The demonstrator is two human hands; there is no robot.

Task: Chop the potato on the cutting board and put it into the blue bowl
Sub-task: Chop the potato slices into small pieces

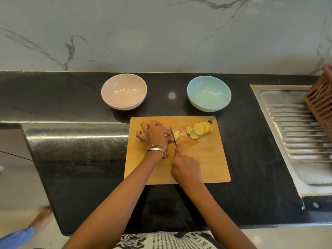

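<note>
A wooden cutting board [203,159] lies on the black counter. My left hand [154,134] curls over the uncut part of the potato [176,135] and holds it down; most of it is hidden under my fingers. My right hand [185,168] grips the knife's handle with the forefinger stretched along the top, and the knife [173,135] blade stands in the potato's cut end. Several round potato slices [199,129] lie fanned out near the board's far right corner. The blue bowl [209,93], empty, stands behind the board to the right.
A pink bowl [124,91], also empty, stands behind the board to the left. A steel sink drainboard [301,133] lies at the right with a brown slotted basket [321,103] on it. A marble wall backs the counter. Another person's foot [44,215] shows on the floor at the left.
</note>
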